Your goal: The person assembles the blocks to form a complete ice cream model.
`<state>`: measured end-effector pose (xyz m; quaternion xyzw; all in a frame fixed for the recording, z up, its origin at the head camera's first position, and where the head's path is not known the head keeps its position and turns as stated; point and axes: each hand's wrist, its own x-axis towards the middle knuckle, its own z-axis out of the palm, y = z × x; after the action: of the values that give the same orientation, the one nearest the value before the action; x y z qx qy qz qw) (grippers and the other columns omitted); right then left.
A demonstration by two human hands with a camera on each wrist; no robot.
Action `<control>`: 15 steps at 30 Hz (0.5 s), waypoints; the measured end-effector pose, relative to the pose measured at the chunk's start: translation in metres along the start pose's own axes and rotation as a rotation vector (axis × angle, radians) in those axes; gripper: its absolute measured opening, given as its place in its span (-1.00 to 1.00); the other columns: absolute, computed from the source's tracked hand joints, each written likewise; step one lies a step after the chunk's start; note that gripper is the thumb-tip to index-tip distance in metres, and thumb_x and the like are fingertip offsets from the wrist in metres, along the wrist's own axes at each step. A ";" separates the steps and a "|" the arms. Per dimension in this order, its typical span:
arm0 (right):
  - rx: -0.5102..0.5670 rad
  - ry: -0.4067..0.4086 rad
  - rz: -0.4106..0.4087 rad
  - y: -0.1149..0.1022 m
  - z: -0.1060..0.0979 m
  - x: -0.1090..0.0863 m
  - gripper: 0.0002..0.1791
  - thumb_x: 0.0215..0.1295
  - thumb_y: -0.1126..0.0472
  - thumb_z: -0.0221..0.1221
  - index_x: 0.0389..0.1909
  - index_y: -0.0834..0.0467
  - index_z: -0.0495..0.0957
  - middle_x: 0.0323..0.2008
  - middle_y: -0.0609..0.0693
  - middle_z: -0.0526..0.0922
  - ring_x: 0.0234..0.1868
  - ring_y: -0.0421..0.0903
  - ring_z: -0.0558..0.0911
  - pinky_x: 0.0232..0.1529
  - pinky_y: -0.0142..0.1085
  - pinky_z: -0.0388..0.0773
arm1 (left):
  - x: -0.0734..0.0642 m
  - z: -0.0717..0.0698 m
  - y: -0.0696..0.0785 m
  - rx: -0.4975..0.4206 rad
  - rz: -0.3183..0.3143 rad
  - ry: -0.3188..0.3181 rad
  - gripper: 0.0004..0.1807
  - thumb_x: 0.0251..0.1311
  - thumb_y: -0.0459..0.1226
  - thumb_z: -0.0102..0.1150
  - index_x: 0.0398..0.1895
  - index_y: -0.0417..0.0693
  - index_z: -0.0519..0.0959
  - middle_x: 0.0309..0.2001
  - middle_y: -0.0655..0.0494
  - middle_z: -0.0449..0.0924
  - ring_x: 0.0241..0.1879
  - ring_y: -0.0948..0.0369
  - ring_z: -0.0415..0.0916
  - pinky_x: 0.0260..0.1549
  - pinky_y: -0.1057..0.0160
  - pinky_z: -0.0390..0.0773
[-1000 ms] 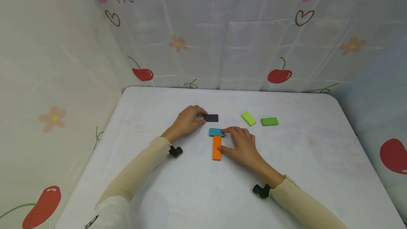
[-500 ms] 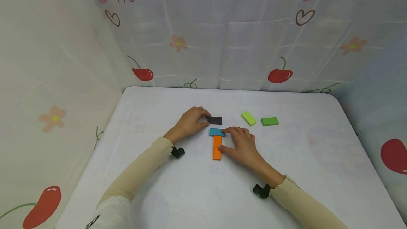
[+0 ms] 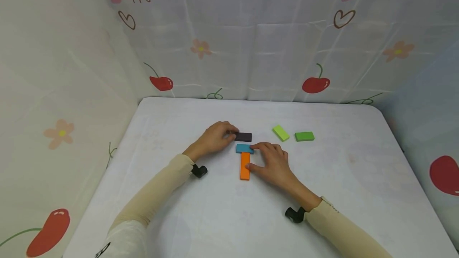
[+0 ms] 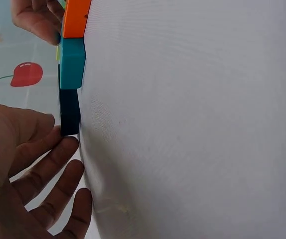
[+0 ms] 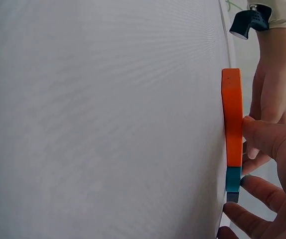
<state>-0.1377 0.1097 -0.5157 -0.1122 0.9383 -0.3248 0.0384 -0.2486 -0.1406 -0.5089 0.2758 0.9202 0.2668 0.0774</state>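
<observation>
A dark, nearly black block (image 3: 244, 137) lies crosswise on the white table; my left hand (image 3: 213, 137) pinches its left end between thumb and fingers. Just nearer is a blue block (image 3: 243, 148), also crosswise, with an orange block (image 3: 245, 170) running lengthwise from its near edge, forming a T. My right hand (image 3: 274, 162) rests its index fingertip on the blue block's right end and its thumb on the orange block. In the left wrist view the dark block (image 4: 70, 112) lines up behind the blue block (image 4: 73, 64), fingers of the left hand spread below it.
A lime block (image 3: 281, 133) lies at an angle to the right of the dark one, with a green block (image 3: 304, 136) beside it. The white table (image 3: 340, 170) reaches back to a printed curtain (image 3: 251, 51) along its far edge.
My left hand has brought the dark block slightly to the right and nearer, over to just behind the blue block. My right hand and the blue, orange and green blocks stay put.
</observation>
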 end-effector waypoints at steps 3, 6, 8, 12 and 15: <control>0.002 0.000 0.003 0.000 0.000 -0.001 -0.30 0.25 -0.16 0.51 0.38 -0.08 0.57 0.46 0.06 0.55 0.44 0.17 0.39 0.38 0.28 0.18 | 0.004 0.000 -0.004 -0.052 0.009 -0.005 -0.73 0.57 -0.15 0.22 0.18 0.05 0.75 0.05 0.18 0.76 0.06 0.17 0.61 0.22 0.07 0.63; 0.007 0.000 0.005 -0.001 -0.001 -0.001 -0.30 0.25 -0.15 0.51 0.37 -0.07 0.57 0.46 0.06 0.54 0.44 0.18 0.39 0.38 0.28 0.18 | 0.008 -0.001 -0.006 -0.100 -0.004 -0.019 -0.76 0.56 -0.13 0.24 0.13 0.09 0.76 0.01 0.20 0.75 0.04 0.19 0.60 0.22 0.09 0.61; 0.010 0.001 0.004 -0.001 -0.001 -0.001 -0.31 0.25 -0.16 0.51 0.37 -0.08 0.57 0.46 0.06 0.55 0.44 0.18 0.39 0.38 0.28 0.18 | 0.010 -0.003 -0.006 -0.121 -0.014 -0.031 -0.77 0.54 -0.13 0.26 0.12 0.08 0.76 0.00 0.17 0.74 0.03 0.17 0.60 0.20 0.08 0.61; 0.005 0.002 0.001 -0.001 0.000 0.000 -0.31 0.25 -0.17 0.51 0.36 -0.08 0.58 0.46 0.06 0.55 0.44 0.19 0.39 0.37 0.28 0.19 | 0.012 -0.003 -0.005 -0.133 -0.027 -0.043 -0.78 0.52 -0.14 0.29 0.10 0.08 0.77 -0.03 0.15 0.73 0.01 0.15 0.60 0.16 0.10 0.60; 0.001 0.002 0.001 -0.001 -0.001 0.000 -0.31 0.25 -0.17 0.51 0.37 -0.08 0.57 0.46 0.05 0.55 0.44 0.19 0.39 0.37 0.27 0.20 | 0.013 -0.003 -0.004 -0.144 -0.031 -0.044 -0.78 0.51 -0.14 0.31 0.09 0.09 0.78 -0.04 0.15 0.73 0.01 0.15 0.60 0.14 0.10 0.60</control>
<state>-0.1376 0.1094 -0.5147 -0.1113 0.9382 -0.3254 0.0377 -0.2626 -0.1375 -0.5080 0.2612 0.9009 0.3248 0.1212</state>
